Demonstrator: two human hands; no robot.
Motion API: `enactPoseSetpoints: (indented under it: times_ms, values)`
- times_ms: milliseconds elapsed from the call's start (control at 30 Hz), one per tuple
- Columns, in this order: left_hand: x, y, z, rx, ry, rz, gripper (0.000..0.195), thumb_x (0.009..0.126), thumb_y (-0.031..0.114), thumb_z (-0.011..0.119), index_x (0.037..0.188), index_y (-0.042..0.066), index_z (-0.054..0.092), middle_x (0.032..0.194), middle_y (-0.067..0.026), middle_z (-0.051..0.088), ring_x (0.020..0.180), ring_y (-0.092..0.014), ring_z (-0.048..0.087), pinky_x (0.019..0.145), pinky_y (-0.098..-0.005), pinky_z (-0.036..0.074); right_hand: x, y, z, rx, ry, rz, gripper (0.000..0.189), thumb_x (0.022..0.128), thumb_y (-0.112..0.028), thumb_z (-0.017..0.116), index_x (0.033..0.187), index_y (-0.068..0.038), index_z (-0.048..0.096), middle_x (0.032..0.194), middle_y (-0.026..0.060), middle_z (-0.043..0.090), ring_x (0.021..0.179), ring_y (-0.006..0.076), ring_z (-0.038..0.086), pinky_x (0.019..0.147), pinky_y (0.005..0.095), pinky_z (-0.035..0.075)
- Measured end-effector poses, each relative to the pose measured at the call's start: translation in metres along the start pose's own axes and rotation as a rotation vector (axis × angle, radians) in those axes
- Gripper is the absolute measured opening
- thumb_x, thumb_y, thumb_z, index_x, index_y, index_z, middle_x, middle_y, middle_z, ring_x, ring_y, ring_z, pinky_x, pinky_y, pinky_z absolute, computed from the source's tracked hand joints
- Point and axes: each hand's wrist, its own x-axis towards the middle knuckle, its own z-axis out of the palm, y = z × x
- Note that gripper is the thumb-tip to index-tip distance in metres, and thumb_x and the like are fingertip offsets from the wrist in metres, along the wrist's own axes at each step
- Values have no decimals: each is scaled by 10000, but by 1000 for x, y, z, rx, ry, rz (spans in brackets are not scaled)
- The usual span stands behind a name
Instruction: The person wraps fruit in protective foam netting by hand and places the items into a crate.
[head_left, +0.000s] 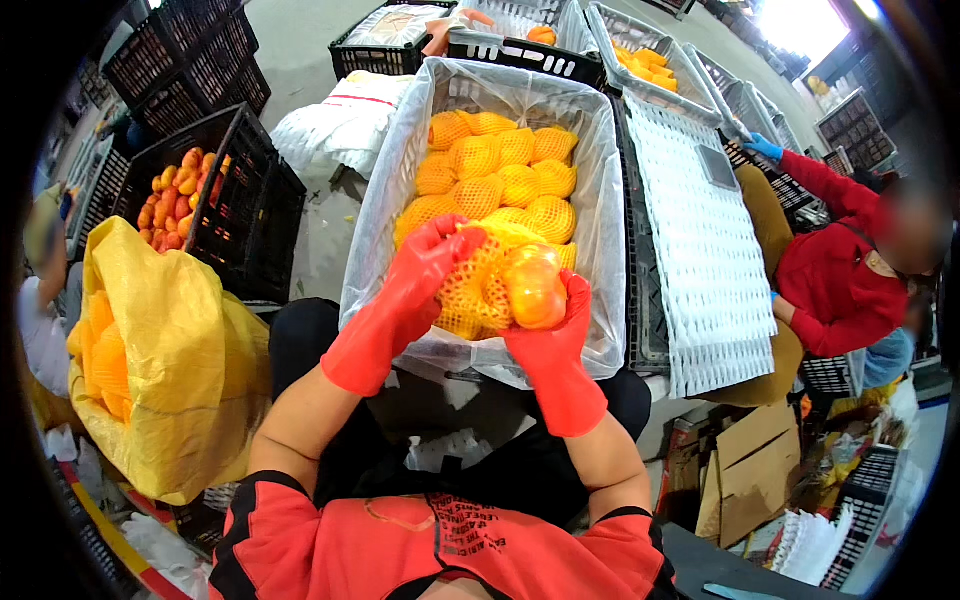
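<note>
Both my hands wear red rubber gloves above the near end of a plastic-lined crate (606, 225). My left hand (431, 266) pinches a yellow foam net sleeve (469, 289) by its upper edge. My right hand (551, 319) holds a shiny orange-red fruit (534, 286), its fingers around the lower right side. The fruit touches the right side of the net and is bare on the side I see. Beneath and beyond, several fruits in yellow foam nets (480, 156) lie in rows in the crate.
A crate of red-yellow fruit (176, 199) and a yellow sack of foam nets (172, 352) stand at left. White foam netting (697, 247) lies at right, beside a seated co-worker in red (840, 285). More lined crates (660, 45) stand beyond; another person's hand (450, 26) reaches there.
</note>
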Motion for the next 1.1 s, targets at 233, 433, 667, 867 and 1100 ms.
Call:
enactPoseSetpoints:
  times_ms: [233,433,667,867,1100]
  values:
    - [-4,-16,-22,-215,-106,-103,252,920,162,664,1112,44,551,1009,-61,654,915,-148,664,770,-300,562,-14,-19,21,-1012,-171,-391,714,635,-179,854,1251,-61,512,1212,125,583,1109,250,584,959,373,455]
    - [-17,-1,-25,-312,-65,-185,254,919,161,657,1123,58,545,1053,-60,659,953,-163,667,801,-315,567,-35,16,28,-642,-19,-266,611,745,-171,799,1263,-54,497,1213,84,562,1141,219,559,971,367,448]
    - [-23,9,-49,-330,-114,-168,275,918,174,663,1138,58,545,1053,-55,660,974,-158,666,810,-308,564,-50,6,69,-829,-86,-248,634,729,-82,805,1285,-49,501,1267,77,559,1145,218,570,973,350,462]
    - [-32,25,-51,-158,-39,-65,361,900,173,679,1203,41,533,1072,-61,658,955,-163,661,826,-299,541,-49,18,76,-848,-60,-278,663,718,-116,822,1293,-60,496,1243,82,576,1143,222,575,977,360,462]
    - [-34,53,-67,829,-201,794,579,791,117,705,1339,92,520,1229,-151,606,1178,-349,532,968,-392,446,-50,-22,113,-830,-262,-100,684,717,-129,821,1310,-73,486,1292,95,571,1169,199,570,995,365,455]
